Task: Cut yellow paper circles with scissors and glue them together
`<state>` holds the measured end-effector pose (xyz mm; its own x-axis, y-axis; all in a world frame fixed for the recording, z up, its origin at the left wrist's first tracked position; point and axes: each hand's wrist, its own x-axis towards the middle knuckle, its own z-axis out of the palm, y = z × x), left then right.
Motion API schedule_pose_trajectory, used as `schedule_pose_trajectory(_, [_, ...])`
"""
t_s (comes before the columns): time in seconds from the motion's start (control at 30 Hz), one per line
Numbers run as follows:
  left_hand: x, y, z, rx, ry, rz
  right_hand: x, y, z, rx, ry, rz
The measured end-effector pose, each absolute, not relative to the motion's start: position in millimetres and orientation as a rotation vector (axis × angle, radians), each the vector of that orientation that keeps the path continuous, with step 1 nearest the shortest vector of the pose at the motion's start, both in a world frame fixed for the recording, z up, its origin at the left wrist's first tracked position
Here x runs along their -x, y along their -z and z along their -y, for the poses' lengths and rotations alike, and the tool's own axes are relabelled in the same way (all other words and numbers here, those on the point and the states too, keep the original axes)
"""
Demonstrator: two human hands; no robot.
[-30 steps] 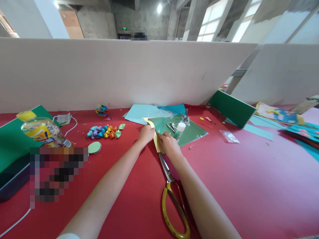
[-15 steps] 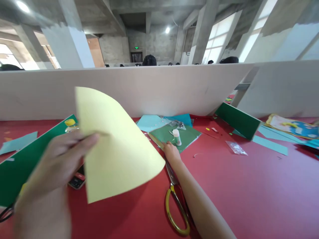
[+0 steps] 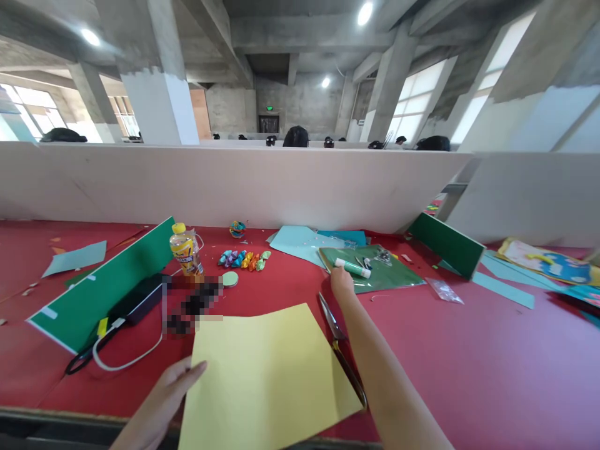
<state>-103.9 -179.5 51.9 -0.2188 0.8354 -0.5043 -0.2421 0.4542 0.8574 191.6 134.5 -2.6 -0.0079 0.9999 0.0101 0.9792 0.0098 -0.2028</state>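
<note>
My left hand (image 3: 171, 394) pinches the left edge of a large pale yellow sheet of paper (image 3: 262, 369), thumb on top. The sheet is slightly curved and spreads low in front of me. Farther off, my right hand (image 3: 343, 281) grips the left edge of a plastic-sleeved green paper packet (image 3: 394, 275); its fingertips are partly hidden. A glue stick (image 3: 354, 269) lies on its side on that packet, close to my fingers. Scissors with yellow handles (image 3: 335, 325) lie between the sheet and my right forearm, their handles partly covered.
On the left are a green board (image 3: 107, 287), a drink bottle (image 3: 186, 250), a black box with a white cable (image 3: 138, 300) and several twisted colourful pieces (image 3: 244, 259). Light blue paper (image 3: 300, 240) lies behind the packet. Another green board (image 3: 445, 247) stands right, before a white partition (image 3: 234, 187).
The yellow sheet has come down and toward me in my left hand. The green packet has shifted right with my right hand, and the glue stick has gone from upright to lying down.
</note>
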Motion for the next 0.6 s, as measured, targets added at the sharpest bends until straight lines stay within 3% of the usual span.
schedule_pose_trajectory(0.23, [107, -13, 162, -0.810, -1.032, -1.316, -230, -23, -94, 1.845, -0.317, 2.131])
schedule_pose_trajectory(0.43, [107, -1, 153, -0.920, -0.960, -1.482, -236, 17, 30, 1.373, -0.426, 2.269])
schedule_pose_trajectory(0.6, [108, 7, 147, -1.117, -0.903, -1.717, -254, 38, 52, 1.347, -0.470, 2.210])
